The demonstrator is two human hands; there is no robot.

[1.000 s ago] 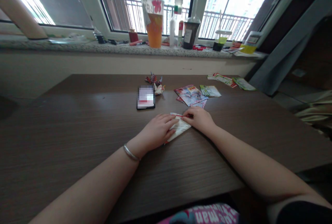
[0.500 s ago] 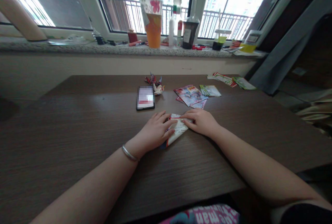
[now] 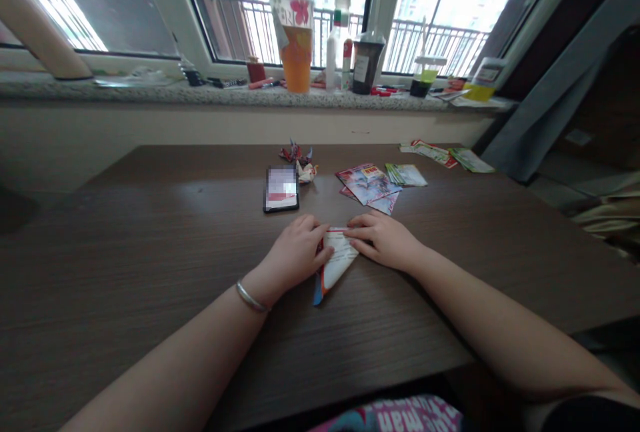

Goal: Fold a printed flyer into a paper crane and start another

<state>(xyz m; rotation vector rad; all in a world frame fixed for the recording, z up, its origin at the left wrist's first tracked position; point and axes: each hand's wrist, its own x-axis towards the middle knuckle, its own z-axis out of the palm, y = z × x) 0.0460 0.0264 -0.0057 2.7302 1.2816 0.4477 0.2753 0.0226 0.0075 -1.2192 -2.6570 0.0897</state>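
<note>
A piece of folded paper (image 3: 339, 255) lies on the brown table between my hands. It has a roughly triangular shape, white with printed lines, a red strip along its far edge and orange and blue at its near point. My left hand (image 3: 299, 245), with a silver bangle at the wrist, grips its left side, the thumb resting on top. At the far right corner, the fingers and thumb of my right hand (image 3: 383, 237) hold the paper down. What lies beneath the fingers is hidden.
Beyond my hands stand a phone (image 3: 281, 189) with a blurred screen and folded paper figures (image 3: 306, 172). Colourful printed sheets (image 3: 369, 184) and green-edged papers (image 3: 407, 175) lie to the right. Drink cups (image 3: 296, 59) and bottles line the windowsill (image 3: 225, 95).
The paper has turned and slid slightly toward me, so its near point shows more. My left fingers have drawn back to its left edge, and my right fingers have shifted a little.
</note>
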